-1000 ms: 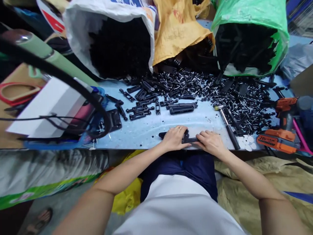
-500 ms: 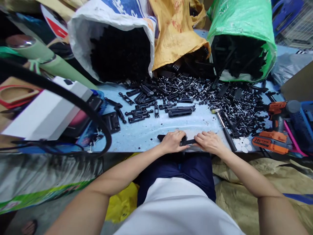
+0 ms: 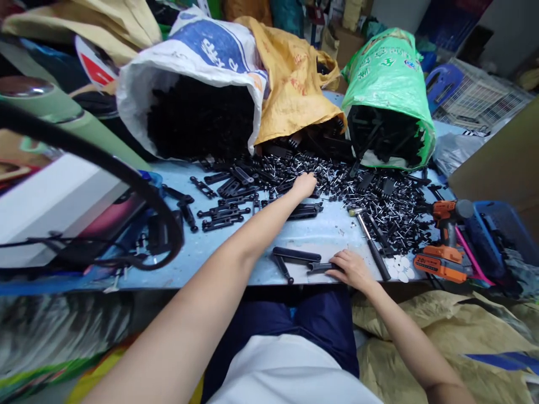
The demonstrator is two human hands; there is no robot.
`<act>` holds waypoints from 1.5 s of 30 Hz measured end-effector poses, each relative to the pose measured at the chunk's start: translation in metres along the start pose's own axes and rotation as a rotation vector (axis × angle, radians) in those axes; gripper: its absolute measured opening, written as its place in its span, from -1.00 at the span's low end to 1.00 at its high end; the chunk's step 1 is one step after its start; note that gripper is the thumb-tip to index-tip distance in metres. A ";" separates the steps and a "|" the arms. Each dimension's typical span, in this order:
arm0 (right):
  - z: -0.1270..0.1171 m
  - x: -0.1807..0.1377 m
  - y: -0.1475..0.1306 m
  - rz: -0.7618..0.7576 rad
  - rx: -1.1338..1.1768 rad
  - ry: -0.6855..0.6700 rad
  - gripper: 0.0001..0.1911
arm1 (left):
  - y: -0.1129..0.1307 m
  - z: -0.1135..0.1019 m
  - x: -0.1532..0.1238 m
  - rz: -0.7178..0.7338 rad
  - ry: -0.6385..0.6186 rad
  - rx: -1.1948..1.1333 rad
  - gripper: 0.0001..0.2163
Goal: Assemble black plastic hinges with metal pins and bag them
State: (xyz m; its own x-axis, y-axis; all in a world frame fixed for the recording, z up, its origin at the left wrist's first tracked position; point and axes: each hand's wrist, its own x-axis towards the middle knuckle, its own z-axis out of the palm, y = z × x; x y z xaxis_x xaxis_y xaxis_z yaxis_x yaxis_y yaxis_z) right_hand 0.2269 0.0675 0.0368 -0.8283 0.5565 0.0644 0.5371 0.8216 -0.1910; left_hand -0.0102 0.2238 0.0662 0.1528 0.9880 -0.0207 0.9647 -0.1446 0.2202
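Leftmost, a pale green cylinder [image 3: 95, 129] leans beside a white box [image 3: 63, 205] at the left end of the desk [image 3: 202, 255], with a thick black cable [image 3: 138, 193] curving across in front of them. Next, near the back edge, a white bag [image 3: 191, 59] lies with its mouth toward the front, full of black parts too dark to tell apart. In front of its mouth, black links [image 3: 225, 212] lie in loose rows on the desk's left half. Close to the front edge, around its middle, rests a long black bar [image 3: 297, 255], a shorter arm [image 3: 283, 266] angling from its left end toward that edge. Behind, a yellow bag [image 3: 290, 84] slumps over more black pieces. The left hand [image 3: 305, 184] reaches to the heap of pins [image 3: 357, 188]; its fingertips are hidden, so whether it grips anything cannot be told. By the front edge, the right hand [image 3: 349, 269] grasps a short black piece [image 3: 320, 268], whose far end meets the bar's right end. Further right, a green bag [image 3: 385, 81] opens near the back edge, a hammer [image 3: 373, 247] slants toward the front edge, and white discs [image 3: 400, 268], an orange drill [image 3: 442, 252] and a blue basket [image 3: 490, 219] fill the right front corner.
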 end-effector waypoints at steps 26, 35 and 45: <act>-0.031 0.059 0.010 0.286 0.500 0.057 -0.78 | -0.033 0.013 -0.218 -0.369 -0.079 -0.132 -0.79; -0.044 0.056 -0.029 0.226 0.232 -0.131 -0.89 | -0.009 -0.006 -0.207 -0.132 -0.271 -0.005 -0.79; -0.051 0.066 -0.039 0.228 0.056 -0.248 -0.88 | 0.011 -0.009 -0.186 0.070 -0.351 0.166 -0.75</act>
State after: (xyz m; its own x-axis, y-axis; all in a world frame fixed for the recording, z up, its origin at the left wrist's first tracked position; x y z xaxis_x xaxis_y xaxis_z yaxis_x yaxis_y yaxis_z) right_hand 0.1591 0.0788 0.0982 -0.7054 0.6721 -0.2251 0.7088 0.6679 -0.2269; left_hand -0.0296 0.0388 0.0814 0.2561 0.9012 -0.3498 0.9664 -0.2463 0.0731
